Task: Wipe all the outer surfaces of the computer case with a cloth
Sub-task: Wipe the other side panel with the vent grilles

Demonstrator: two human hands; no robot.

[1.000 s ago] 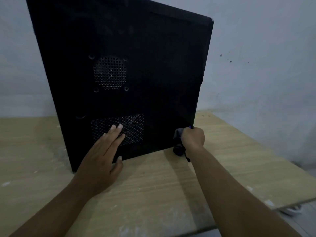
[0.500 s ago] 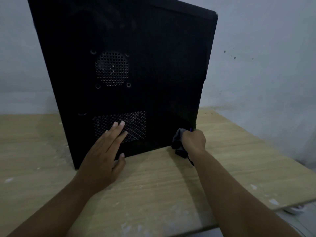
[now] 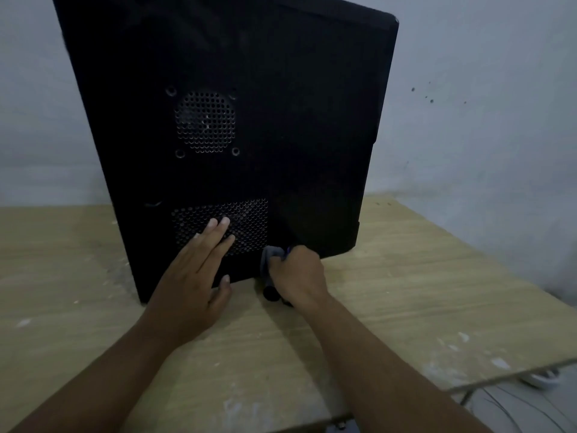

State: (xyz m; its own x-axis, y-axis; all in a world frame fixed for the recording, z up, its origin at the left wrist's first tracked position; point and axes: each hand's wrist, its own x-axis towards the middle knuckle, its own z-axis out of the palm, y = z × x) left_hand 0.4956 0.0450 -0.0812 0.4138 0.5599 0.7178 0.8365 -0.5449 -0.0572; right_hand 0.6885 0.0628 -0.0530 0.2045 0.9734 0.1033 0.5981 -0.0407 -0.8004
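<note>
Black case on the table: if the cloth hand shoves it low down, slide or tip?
Probably slides rather than tips: the right hand presses the cloth near the bottom edge, and the table looks smooth. The left hand lies flat on the computer case, likely bracing it. It stands tall, so a high push might tip it.

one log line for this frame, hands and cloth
left hand: flat on computer case side, fingers over lower vent | right hand: grips cloth at case's bottom edge | case: stands on table | step: wiping lower side
</note>
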